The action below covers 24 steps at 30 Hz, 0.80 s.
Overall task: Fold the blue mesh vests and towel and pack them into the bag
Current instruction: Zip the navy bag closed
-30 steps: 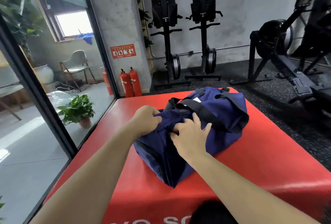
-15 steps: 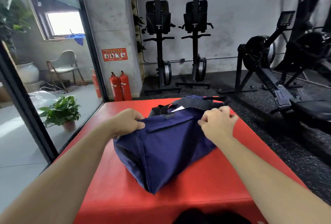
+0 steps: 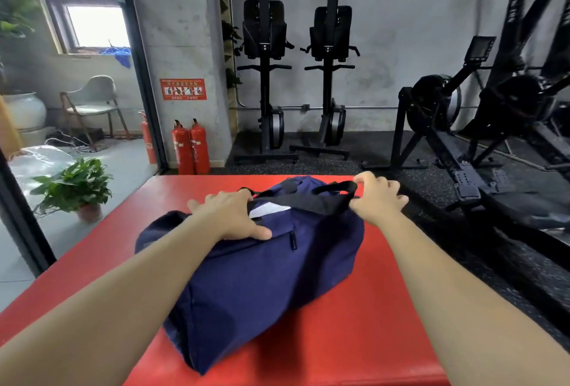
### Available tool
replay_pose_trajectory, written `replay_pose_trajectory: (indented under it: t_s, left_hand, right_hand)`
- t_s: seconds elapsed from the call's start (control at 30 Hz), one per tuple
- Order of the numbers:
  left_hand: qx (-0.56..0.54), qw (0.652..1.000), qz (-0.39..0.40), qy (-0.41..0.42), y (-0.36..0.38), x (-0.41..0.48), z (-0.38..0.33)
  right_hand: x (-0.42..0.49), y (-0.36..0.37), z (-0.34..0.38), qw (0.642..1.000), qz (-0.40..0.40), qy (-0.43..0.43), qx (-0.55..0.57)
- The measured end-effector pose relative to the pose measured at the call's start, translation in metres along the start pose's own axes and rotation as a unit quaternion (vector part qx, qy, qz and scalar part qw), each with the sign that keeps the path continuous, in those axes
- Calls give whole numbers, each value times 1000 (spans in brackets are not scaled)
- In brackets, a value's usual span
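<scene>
Dark blue bag (image 3: 262, 277) lies across the red mat (image 3: 385, 308), near end toward the camera. On the bag's top the left hand (image 3: 229, 216) rests flat, fingers spread, thumb by the pocket zip (image 3: 292, 239) — gripping nothing. At the bag's far right end the right hand (image 3: 377, 199) has curled fingers pinching the black strap (image 3: 308, 205). Under that strap a white patch (image 3: 270, 210) shows — cannot tell what it is. Beyond the bag, two red fire extinguishers (image 3: 191, 148) stand by the wall.

Navy bag (image 3: 253, 277) with black straps (image 3: 308, 202), lying on red platform (image 3: 354, 324)
</scene>
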<state>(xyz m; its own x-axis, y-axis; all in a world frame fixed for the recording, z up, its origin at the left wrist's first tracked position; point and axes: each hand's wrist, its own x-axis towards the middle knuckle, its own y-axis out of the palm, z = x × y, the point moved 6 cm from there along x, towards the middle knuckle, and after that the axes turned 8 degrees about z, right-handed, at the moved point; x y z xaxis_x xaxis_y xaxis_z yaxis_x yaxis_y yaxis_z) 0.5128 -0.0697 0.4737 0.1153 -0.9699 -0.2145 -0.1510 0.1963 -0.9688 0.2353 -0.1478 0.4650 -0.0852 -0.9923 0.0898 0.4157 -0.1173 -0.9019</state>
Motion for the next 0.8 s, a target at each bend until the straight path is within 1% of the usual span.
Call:
replay_pose_trajectory:
  t_s: [0.1, 0.17, 0.27, 0.37, 0.47, 0.53, 0.67, 0.77, 0.8]
  left_hand:
    - [9, 996, 67, -57, 6, 32, -1]
    - [19, 994, 88, -68, 8, 48, -4]
    - [69, 994, 70, -51, 8, 63, -12]
    - [115, 988, 76, -73, 1, 75, -8]
    - [176, 979, 74, -73, -12, 73, -1]
    - [206, 974, 49, -75, -25, 59, 3]
    - [194, 980, 8, -43, -34, 48, 23]
    - [140, 989, -29, -23, -37, 41, 46]
    - [141, 989, -34, -13, -37, 40, 53]
  right_hand:
    - [23, 21, -4, 986, 126, -55, -99]
    - [36, 30, -9, 976, 162, -82, -120]
    - [51, 32, -11, 972, 186, -115, -90]
    - [56, 31, -8, 967, 207, -134, -69]
    - [48, 30, 1, 952, 266, -143, -53]
    - [31, 26, 15, 938, 298, -164, -66]
    - [-20, 18, 47, 910, 357, -201, -64]
    - [-56, 10, 68, 893, 397, -205, -60]
    - [-65, 8, 74, 888, 408, -204, -63]
